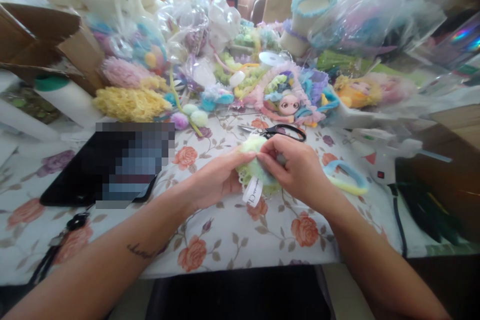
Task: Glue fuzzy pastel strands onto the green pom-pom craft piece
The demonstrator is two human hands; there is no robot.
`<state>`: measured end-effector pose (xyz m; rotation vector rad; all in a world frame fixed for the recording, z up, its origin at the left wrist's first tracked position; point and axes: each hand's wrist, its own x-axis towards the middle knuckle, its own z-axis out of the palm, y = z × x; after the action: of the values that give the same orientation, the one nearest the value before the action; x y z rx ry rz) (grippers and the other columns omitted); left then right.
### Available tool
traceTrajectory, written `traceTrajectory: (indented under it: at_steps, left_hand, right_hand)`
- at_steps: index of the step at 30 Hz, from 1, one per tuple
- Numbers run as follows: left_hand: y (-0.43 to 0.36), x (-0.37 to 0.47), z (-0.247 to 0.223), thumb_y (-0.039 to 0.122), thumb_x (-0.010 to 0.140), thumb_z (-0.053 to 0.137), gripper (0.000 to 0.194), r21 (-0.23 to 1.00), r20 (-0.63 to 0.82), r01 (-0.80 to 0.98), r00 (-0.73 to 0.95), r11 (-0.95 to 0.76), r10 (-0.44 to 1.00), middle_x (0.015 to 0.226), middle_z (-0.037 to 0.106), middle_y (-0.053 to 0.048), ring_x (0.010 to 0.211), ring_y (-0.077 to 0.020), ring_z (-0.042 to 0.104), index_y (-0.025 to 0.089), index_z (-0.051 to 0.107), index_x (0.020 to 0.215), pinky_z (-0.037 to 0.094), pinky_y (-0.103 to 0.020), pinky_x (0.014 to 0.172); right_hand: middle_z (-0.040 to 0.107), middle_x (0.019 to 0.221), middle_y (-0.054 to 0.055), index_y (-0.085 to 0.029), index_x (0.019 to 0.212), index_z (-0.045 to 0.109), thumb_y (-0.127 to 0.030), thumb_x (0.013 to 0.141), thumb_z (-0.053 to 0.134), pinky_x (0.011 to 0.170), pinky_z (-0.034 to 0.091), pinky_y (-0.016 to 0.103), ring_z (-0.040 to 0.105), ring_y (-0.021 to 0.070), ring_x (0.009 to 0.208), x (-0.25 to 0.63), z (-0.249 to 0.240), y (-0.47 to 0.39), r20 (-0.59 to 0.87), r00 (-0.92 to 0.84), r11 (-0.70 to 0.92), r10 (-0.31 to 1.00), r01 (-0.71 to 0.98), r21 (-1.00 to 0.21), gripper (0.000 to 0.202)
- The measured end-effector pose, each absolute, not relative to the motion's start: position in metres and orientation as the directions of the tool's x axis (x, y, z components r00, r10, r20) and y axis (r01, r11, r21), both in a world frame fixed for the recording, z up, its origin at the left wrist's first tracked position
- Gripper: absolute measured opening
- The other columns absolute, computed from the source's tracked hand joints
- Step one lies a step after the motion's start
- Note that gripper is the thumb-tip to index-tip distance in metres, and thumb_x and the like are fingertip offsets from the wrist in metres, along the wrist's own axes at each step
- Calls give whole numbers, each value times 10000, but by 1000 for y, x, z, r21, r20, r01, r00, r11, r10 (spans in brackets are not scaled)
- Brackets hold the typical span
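Both hands meet over a small pale yellow-green piece of fluffy and lacy craft work [252, 144], just above the flowered tablecloth. My left hand [225, 170] grips its left side, thumb on top. The fingers of my right hand [290, 162] pinch at its upper right part, close to the left thumb; what is between the fingertips is too small to make out. A white ribbon label with dark lettering [252, 192] hangs from the lower edge. Right behind the hands lie black-handled scissors [288, 132]. A blue and yellow fuzzy ring [347, 178] rests beside the right wrist.
A dark tablet [75, 170] lies at left, beside a cardboard box [41, 35]. Across the back are heaped yarn, pompoms, a doll head [288, 105] and plastic bags. A white glue gun [378, 160] with a cord stands at right, near another cardboard box [450, 145].
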<state>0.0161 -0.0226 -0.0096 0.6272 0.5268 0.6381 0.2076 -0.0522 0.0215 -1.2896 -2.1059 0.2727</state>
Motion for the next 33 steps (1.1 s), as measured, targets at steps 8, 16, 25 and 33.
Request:
traceTrajectory:
  at_steps: [8, 16, 25, 33]
  left_hand:
    - [-24, 19, -8, 240, 918, 763, 136, 688, -287, -368, 654, 626, 700, 825, 761, -32, 682, -146, 692, 154, 742, 1022, 578, -229, 598]
    - [-23, 19, -4, 251, 793, 740, 230, 690, -317, -414, 564, 594, 762, 830, 768, -43, 708, -176, 687, 151, 774, 997, 568, -258, 632]
    - [-25, 20, -1, 170, 712, 898, 505, 761, -269, -439, 456, 477, 849, 968, 807, -21, 863, -204, 742, 206, 774, 1200, 585, -293, 746]
    - [-22, 21, 2, 92, 735, 855, 594, 799, -133, -508, 372, 321, 919, 1011, 827, -6, 1002, -217, 766, 257, 747, 1294, 583, -263, 813]
  right_hand:
    - [625, 755, -18, -203, 845, 636, -223, 950, 678, 612, 372, 283, 529, 131, 647, 209, 25, -50, 384, -246, 443, 890, 670, -596, 115]
    - [659, 870, 8, -206, 937, 670, -261, 935, 698, 586, 393, 276, 569, 139, 733, 211, 27, -54, 330, -125, 344, 936, 533, -773, 62]
    - [637, 869, 0, -220, 891, 653, -119, 884, 716, 562, 451, 253, 586, 127, 708, 204, 20, -61, 536, -139, 524, 832, 511, -681, 119]
    - [632, 905, 1, -243, 958, 648, -108, 892, 734, 673, 528, 280, 623, 147, 803, 192, 8, -69, 636, -30, 579, 771, 447, -682, 173]
